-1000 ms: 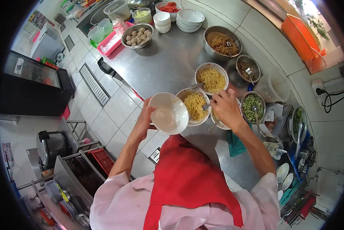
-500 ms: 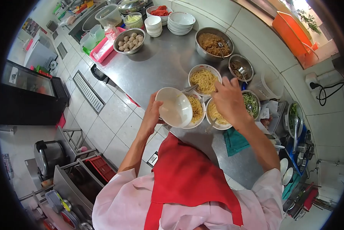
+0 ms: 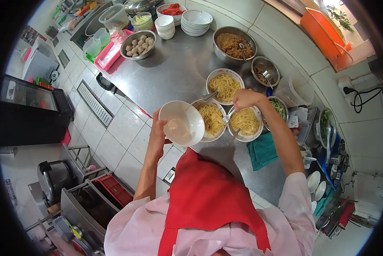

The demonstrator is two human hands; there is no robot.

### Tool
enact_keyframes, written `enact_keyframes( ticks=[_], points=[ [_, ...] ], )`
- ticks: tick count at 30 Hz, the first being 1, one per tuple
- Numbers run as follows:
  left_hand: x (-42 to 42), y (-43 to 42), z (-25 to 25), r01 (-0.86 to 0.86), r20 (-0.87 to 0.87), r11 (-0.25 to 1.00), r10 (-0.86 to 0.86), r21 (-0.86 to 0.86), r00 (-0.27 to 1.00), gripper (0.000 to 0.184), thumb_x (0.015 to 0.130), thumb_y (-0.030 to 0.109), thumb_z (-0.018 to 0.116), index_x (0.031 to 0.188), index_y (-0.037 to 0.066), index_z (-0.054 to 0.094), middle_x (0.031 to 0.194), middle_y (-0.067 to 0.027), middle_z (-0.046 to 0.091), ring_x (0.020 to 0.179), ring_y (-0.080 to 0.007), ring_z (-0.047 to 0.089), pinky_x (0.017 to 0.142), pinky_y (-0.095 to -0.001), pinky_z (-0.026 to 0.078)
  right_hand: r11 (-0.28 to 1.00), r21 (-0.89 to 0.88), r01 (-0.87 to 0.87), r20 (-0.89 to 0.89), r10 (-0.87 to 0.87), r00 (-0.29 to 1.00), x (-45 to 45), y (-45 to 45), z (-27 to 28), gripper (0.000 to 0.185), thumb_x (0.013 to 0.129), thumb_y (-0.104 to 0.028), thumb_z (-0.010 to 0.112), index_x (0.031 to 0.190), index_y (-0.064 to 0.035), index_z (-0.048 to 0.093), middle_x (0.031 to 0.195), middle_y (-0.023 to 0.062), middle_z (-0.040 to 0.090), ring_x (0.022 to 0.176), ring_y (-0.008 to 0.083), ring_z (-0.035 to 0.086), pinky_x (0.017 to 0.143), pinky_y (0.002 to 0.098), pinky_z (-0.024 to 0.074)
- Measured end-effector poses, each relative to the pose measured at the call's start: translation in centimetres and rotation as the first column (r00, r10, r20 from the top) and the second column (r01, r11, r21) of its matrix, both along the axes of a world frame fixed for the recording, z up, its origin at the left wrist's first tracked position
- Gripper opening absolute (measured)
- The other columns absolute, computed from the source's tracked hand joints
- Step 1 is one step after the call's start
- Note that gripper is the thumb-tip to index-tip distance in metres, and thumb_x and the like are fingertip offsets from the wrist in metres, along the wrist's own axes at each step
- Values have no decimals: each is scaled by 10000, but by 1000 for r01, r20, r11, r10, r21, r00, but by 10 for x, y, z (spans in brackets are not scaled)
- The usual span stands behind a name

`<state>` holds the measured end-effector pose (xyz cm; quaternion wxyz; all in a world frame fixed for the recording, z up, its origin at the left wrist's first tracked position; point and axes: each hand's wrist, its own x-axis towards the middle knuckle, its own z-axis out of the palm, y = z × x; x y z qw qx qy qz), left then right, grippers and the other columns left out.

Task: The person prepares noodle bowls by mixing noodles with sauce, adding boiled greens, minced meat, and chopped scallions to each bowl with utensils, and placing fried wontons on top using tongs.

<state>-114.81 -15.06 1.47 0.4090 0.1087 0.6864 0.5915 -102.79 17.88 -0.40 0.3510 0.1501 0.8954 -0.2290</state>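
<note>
My left hand (image 3: 158,129) grips the rim of a white bowl (image 3: 181,123), tilted, with only a little wet residue showing inside. My right hand (image 3: 246,99) is closed around the handle of a fork (image 3: 227,117), whose head points down between two bowls of noodles. Under and beside the hands stand three white bowls of yellow noodles: the far one (image 3: 224,86), the left one (image 3: 210,119) and the right one (image 3: 245,123). Another utensil (image 3: 209,96) rests at the far bowl's edge, and one more (image 3: 233,137) leans in the right bowl.
Farther back on the steel table are a bowl of meatballs (image 3: 138,45), stacked white bowls (image 3: 196,22) and a bowl of brown mince (image 3: 234,44). To the right lie a smaller metal bowl (image 3: 265,71), chopped greens (image 3: 277,108) and a green cloth (image 3: 262,151).
The white bowl has moved left with my left hand, uncovering more of the left noodle bowl. My right hand has shifted slightly left and lower, and the fork now shows.
</note>
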Motion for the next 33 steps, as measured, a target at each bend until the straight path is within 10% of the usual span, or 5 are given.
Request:
enact_keyframes(
  ticks=[7,13,17,19,33],
  points=[
    [0,-6,0,-23,35,1000,24,-19,999,608,847,407,338,1403,167,293,1345,-142,409,1159,-304,518,731,-428,553,988,-61,139,-120,-146,982,5,5,46,163,619,-170,641,750,-136,732,728,104,678,776,259,650,745,418,447],
    [-4,-11,5,-48,-26,998,47,-48,999,589,852,395,328,1395,167,312,1328,-134,429,1132,-296,543,717,-419,559,726,640,-250,-398,593,700,24,-95,56,90,702,-118,623,716,-93,709,791,56,625,902,235,562,841,405,394],
    [-13,-22,3,-77,-26,997,76,-31,997,589,853,399,320,1394,167,312,1319,-139,439,1121,-301,554,725,-433,554,713,692,-116,-460,559,690,42,-117,77,89,705,-114,616,705,-105,705,848,49,620,948,236,520,851,396,388],
    [-17,-26,3,-93,-41,994,91,-60,995,589,855,402,315,1397,173,307,1316,-146,443,1117,-302,559,726,-442,550,764,599,241,-690,340,639,45,-112,80,92,701,-108,612,704,-98,704,834,53,612,926,230,521,858,403,381],
    [-5,-49,13,-225,-39,974,224,-10,974,592,853,397,328,1398,169,300,1283,-132,477,1061,-270,599,648,-376,573,889,353,291,-813,137,566,26,-101,-3,98,666,-62,618,748,-77,669,826,31,587,899,219,523,789,392,344]
  ],
)
